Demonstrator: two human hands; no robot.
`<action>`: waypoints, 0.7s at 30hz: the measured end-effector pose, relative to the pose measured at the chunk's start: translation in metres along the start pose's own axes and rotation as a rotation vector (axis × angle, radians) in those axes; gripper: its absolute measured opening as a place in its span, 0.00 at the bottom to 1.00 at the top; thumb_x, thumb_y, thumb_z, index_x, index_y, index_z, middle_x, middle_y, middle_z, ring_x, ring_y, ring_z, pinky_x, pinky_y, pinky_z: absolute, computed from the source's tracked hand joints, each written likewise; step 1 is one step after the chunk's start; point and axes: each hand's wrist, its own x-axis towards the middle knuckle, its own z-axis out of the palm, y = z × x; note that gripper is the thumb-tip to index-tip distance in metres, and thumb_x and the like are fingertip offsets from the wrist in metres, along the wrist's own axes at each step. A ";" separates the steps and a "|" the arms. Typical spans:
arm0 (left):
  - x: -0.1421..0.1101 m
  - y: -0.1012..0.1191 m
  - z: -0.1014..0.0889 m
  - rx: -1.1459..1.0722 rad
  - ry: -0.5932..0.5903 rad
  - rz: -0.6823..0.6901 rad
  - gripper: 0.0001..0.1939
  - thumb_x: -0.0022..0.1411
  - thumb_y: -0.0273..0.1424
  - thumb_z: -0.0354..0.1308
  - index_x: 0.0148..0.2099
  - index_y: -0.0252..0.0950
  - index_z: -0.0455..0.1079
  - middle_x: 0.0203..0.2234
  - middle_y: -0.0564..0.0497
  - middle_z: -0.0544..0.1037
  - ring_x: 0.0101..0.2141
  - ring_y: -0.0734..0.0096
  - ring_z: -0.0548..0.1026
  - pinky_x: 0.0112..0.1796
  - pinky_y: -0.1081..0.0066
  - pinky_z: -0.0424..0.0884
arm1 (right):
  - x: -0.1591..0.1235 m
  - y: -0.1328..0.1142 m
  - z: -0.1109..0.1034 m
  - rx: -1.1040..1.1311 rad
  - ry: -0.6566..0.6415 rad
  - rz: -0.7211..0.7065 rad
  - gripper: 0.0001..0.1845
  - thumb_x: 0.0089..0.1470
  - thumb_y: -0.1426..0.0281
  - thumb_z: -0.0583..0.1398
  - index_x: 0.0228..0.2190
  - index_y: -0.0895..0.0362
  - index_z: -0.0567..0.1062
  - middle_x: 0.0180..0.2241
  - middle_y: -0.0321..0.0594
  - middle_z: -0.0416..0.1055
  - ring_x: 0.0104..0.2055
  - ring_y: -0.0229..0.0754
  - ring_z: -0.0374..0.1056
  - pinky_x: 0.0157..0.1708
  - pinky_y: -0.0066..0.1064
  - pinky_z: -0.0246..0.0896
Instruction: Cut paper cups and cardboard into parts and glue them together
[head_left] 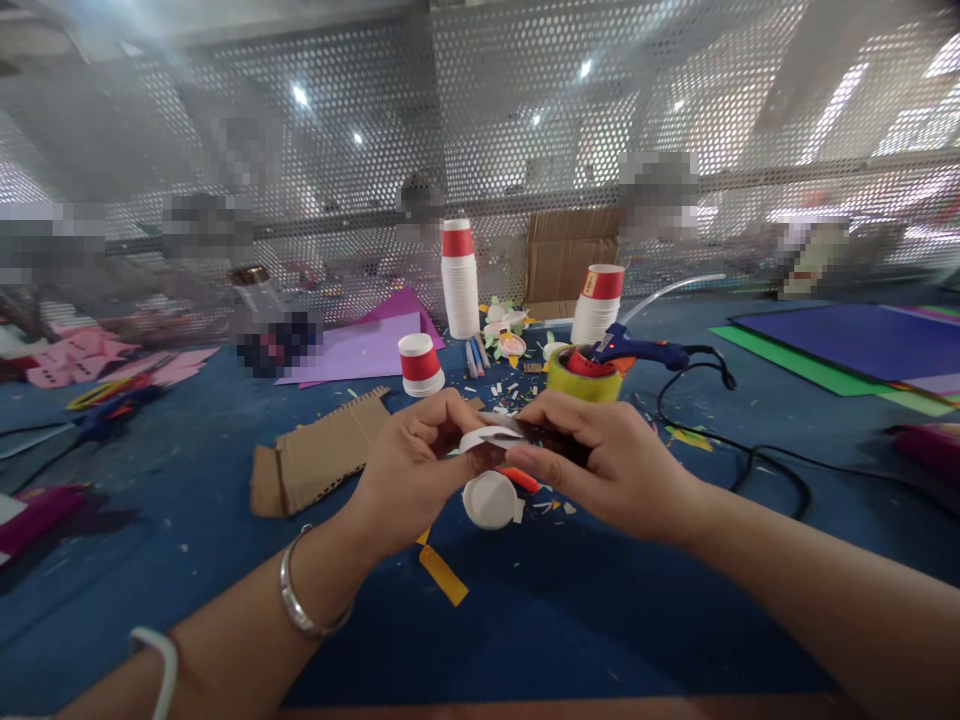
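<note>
Above a blue table (pixel 562 610), my left hand (pixel 416 465) pinches a small white paper piece (pixel 489 437) between thumb and fingers. My right hand (pixel 600 460) is closed around a dark-handled tool that looks like scissors (pixel 551 440), its tip meeting the paper. Directly below the hands a white paper cup (pixel 489 498) lies on the table with an orange-red item (pixel 519 478) beside it. A yellow paper strip (pixel 442 574) lies near my left wrist, which wears a silver bangle.
A cardboard piece (pixel 322 455) lies to the left. Behind the hands stand an upturned red-banded cup (pixel 420 364), two cup stacks (pixel 460 280), a yellow tape roll (pixel 583 377) and a blue glue gun (pixel 637 352) with its black cord (pixel 765 455). Coloured paper sheets (pixel 847 345) lie right. A perforated metal screen backs the table.
</note>
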 end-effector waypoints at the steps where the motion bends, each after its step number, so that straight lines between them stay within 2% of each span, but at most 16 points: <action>1: 0.000 0.001 0.000 0.034 0.005 0.014 0.12 0.53 0.30 0.71 0.28 0.36 0.69 0.29 0.53 0.79 0.33 0.72 0.74 0.36 0.71 0.69 | -0.001 -0.001 -0.001 -0.011 0.004 -0.018 0.18 0.61 0.54 0.58 0.33 0.57 0.72 0.21 0.31 0.62 0.21 0.32 0.54 0.21 0.27 0.49; 7: 0.000 0.004 0.000 0.039 0.015 -0.031 0.16 0.49 0.32 0.73 0.26 0.36 0.67 0.25 0.54 0.76 0.29 0.73 0.72 0.32 0.71 0.68 | -0.002 -0.002 -0.001 -0.074 0.051 -0.103 0.16 0.61 0.57 0.59 0.31 0.57 0.70 0.21 0.30 0.61 0.19 0.30 0.53 0.20 0.25 0.48; 13: 0.001 0.003 0.001 -0.046 0.012 -0.086 0.18 0.46 0.32 0.75 0.26 0.36 0.66 0.23 0.56 0.75 0.27 0.75 0.70 0.31 0.72 0.67 | -0.002 -0.004 -0.003 -0.091 0.035 -0.090 0.17 0.62 0.56 0.58 0.30 0.56 0.69 0.19 0.29 0.61 0.19 0.30 0.53 0.19 0.25 0.48; 21: 0.002 0.003 0.000 -0.049 -0.007 -0.103 0.16 0.49 0.33 0.73 0.27 0.37 0.67 0.25 0.55 0.76 0.27 0.75 0.71 0.31 0.72 0.69 | -0.001 -0.003 -0.003 -0.104 0.027 -0.062 0.18 0.61 0.55 0.57 0.28 0.55 0.67 0.19 0.29 0.60 0.19 0.31 0.52 0.19 0.26 0.48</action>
